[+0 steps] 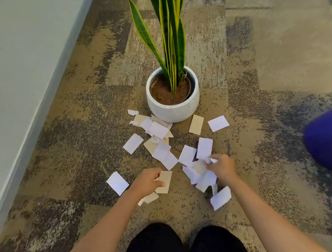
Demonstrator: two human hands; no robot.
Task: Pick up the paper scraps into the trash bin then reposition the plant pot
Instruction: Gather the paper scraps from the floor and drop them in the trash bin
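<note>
Several white and beige paper scraps (164,151) lie scattered on the carpet in front of a white round plant pot (174,110) holding a tall snake plant (171,37). My left hand (147,181) is closed on a beige scrap (165,182) near the front of the pile. My right hand (222,168) grips a bunch of white scraps (202,175) on the right side of the pile. A blue rounded object (328,138) shows at the right edge; whether it is the trash bin I cannot tell.
A pale wall with a baseboard (23,120) runs along the left. Patterned brown and grey carpet (265,69) covers the floor. My dark-clothed knees (181,244) are at the bottom of the view.
</note>
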